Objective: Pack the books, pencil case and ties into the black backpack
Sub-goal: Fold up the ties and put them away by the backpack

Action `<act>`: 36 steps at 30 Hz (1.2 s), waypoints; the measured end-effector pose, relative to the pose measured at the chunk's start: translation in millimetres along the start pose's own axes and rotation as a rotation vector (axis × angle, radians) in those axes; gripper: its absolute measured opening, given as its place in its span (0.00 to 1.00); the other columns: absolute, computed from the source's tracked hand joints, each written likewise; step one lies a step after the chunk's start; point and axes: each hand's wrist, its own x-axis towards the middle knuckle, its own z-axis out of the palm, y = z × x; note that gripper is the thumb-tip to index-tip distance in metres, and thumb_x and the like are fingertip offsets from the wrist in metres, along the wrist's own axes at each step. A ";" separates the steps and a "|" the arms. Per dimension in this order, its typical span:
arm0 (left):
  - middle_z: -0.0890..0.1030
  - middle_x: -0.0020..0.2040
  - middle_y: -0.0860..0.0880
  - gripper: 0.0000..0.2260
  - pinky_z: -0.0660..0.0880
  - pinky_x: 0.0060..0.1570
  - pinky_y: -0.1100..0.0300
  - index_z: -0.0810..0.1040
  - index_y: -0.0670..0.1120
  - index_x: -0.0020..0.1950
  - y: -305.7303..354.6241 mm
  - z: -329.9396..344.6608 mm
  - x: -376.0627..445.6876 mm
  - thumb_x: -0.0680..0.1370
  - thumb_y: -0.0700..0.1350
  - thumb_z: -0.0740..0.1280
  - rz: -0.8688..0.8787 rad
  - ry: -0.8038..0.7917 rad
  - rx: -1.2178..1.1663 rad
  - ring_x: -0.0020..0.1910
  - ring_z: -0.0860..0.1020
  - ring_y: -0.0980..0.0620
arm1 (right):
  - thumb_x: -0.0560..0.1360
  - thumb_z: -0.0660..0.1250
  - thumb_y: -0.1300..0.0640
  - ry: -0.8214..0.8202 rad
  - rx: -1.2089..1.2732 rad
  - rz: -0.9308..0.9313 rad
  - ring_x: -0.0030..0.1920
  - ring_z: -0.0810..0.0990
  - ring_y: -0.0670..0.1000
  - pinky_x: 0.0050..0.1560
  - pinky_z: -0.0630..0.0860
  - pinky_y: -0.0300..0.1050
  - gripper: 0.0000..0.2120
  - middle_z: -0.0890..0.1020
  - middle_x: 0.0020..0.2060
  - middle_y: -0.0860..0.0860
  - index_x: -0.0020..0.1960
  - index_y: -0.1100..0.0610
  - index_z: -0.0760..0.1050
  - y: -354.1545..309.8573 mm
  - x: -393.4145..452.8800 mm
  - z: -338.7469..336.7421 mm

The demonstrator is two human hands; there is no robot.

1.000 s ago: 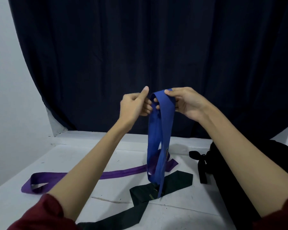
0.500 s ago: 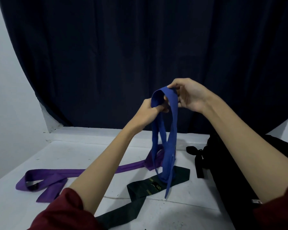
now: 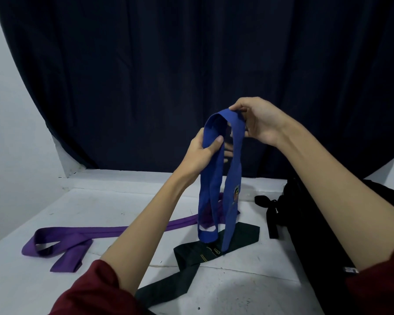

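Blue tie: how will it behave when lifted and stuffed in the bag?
Probably very floppy: the blue tie hangs limp in loops from the right hand and left hand. Likely light, since a fingertip pinch carries it. Trailing ends may snag the dark green tie below.

- A folded blue tie [image 3: 233, 178] is held up at the centre, pinched at its top bend by the right hand [image 3: 257, 121] and gripped lower by the left hand [image 3: 203, 151].
- A purple tie [image 3: 77, 235] is seen at 8 o'clock on the white table [image 3: 100, 205], a dark green tie [image 3: 191, 264] at 6 o'clock.
- A black backpack [image 3: 309, 235] is seen at 4 o'clock.
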 end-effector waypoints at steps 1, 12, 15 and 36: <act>0.82 0.43 0.48 0.08 0.80 0.44 0.57 0.74 0.44 0.57 0.8 0.1 -0.8 0.79 0.42 0.66 0.019 0.001 0.012 0.40 0.82 0.54 | 0.75 0.62 0.59 -0.001 0.011 -0.001 0.29 0.76 0.47 0.39 0.75 0.44 0.08 0.76 0.30 0.49 0.37 0.57 0.73 -1.0 0.0 0.3; 0.82 0.40 0.49 0.04 0.77 0.39 0.61 0.78 0.46 0.45 6.0 -3.6 3.1 0.78 0.39 0.67 0.140 0.118 0.183 0.36 0.80 0.59 | 0.77 0.65 0.63 -0.003 0.039 0.058 0.40 0.82 0.52 0.44 0.82 0.47 0.04 0.83 0.41 0.57 0.46 0.63 0.77 -5.1 -8.2 0.0; 0.82 0.45 0.51 0.10 0.79 0.45 0.62 0.77 0.47 0.52 11.3 -4.0 7.5 0.74 0.36 0.70 0.279 0.201 0.211 0.45 0.81 0.55 | 0.77 0.65 0.63 0.000 0.031 0.070 0.40 0.79 0.49 0.42 0.81 0.43 0.07 0.80 0.40 0.53 0.41 0.59 0.77 -3.3 -8.4 -0.1; 0.83 0.42 0.52 0.11 0.78 0.43 0.67 0.84 0.41 0.49 41.9 -18.3 27.3 0.74 0.32 0.64 0.530 0.236 0.471 0.43 0.82 0.58 | 0.76 0.65 0.65 0.098 0.134 0.001 0.37 0.81 0.51 0.43 0.80 0.49 0.11 0.79 0.35 0.52 0.37 0.56 0.69 -1.5 -15.9 7.9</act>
